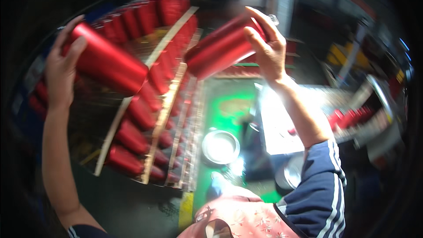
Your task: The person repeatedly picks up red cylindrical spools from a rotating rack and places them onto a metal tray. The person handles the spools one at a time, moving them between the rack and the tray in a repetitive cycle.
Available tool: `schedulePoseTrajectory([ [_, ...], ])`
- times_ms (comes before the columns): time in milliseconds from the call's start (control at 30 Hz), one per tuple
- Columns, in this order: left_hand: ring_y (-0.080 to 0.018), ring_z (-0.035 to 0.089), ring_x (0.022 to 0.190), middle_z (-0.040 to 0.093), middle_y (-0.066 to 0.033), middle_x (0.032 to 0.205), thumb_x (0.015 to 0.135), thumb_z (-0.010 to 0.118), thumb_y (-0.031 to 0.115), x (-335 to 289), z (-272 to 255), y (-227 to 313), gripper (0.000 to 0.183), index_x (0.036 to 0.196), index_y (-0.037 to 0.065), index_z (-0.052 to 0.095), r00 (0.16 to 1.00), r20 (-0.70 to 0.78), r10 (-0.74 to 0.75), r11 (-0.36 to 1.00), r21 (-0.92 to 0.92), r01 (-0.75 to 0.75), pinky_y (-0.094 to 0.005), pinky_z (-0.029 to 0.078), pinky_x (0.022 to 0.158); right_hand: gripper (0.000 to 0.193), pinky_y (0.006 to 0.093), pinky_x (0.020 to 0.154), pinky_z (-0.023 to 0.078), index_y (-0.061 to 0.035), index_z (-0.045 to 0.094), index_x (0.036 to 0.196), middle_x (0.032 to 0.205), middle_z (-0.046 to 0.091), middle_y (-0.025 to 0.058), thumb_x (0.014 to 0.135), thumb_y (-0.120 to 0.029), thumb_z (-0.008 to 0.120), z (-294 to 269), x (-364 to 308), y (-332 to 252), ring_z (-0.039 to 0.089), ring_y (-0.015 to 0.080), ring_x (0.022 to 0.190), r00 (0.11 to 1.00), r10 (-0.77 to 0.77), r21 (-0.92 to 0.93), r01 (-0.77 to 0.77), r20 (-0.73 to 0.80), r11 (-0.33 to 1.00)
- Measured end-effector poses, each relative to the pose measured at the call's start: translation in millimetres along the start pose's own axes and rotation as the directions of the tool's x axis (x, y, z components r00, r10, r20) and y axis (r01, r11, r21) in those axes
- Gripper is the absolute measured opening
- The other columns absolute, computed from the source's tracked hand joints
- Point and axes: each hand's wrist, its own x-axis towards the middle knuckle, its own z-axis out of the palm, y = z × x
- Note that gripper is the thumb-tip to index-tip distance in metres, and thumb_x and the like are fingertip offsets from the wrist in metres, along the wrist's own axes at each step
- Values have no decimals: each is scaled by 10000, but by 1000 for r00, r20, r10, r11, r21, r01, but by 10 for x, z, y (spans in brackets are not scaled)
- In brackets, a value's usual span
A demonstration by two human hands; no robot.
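Note:
My left hand (61,72) grips the upper end of a glossy red cylinder (110,61), fingers and thumb around its end. This cylinder tilts, its lower end pointing right over the stacked rows. At upper centre, my right hand (269,50) holds a second red cylinder (220,46) by its upper right end, near a small shiny fitting (273,20). Its other end slants down to the left, toward the stack. Both cylinders are held up in the air, apart from each other, and motion smears them a little.
Rows of red cylinders (132,136) lie between wooden slats (165,123) at left. A pale round tub (205,148) stands on the green floor (227,97). To the right are a brightly lit worktable (277,128) and more red pieces (352,118).

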Motion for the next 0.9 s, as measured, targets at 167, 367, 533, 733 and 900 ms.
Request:
schedulePoseTrajectory([
  [167, -301, 444, 1385, 452, -103, 1510, 941, 569, 539, -694, 663, 973, 662, 1484, 173, 468, 977, 198, 76, 995, -72, -63, -494, 409, 1123, 496, 293, 922, 507, -25, 591, 1361, 1144, 670, 96, 914, -207, 704, -1558, -997, -903, 635, 142, 1021, 945, 254, 23, -255, -207, 967],
  [367, -173, 576, 1167, 601, -99, 1316, 831, 766, 373, -1722, 2074, 2060, 697, 1371, -11, 547, 805, 592, -27, 620, -622, 478, -317, 447, 1015, 551, 285, 956, 482, 41, 524, 1384, 1245, 594, 82, 960, -277, 673, -3183, -2614, -982, 586, 126, 1086, 632, 571, 296, -494, -524, 818],
  [533, -208, 593, 1146, 616, -91, 1255, 816, 782, 344, -2884, 3706, 2413, 673, 1343, 3, 541, 465, 871, -157, 92, -456, 885, -359, 464, 1020, 405, 447, 924, 548, -112, 543, 1374, 1247, 627, 74, 1023, -311, 512, -4274, -3961, -757, 628, 235, 1114, 69, 870, 746, -485, -488, 457],
  [733, -263, 681, 972, 682, -145, 1111, 959, 590, 464, -4200, 5444, 2965, 517, 1241, 30, 588, -97, 995, 34, -524, 101, 846, -422, 591, 855, 556, 501, 1028, 494, -106, 537, 1370, 1378, 575, 90, 931, -439, 463, -5066, -4896, -428, 546, 286, 1272, 38, 999, 981, -189, -38, 45],
  [900, -273, 688, 789, 689, -155, 996, 1010, 535, 298, -4873, 6490, 2907, 299, 1177, 61, 604, 1, 976, 216, -89, 19, 996, -352, 587, 662, 475, 527, 909, 552, -117, 608, 1254, 1216, 651, 111, 979, -475, 463, -5487, -5203, -125, 604, 313, 1142, -98, 995, 999, -36, -8, 4],
])
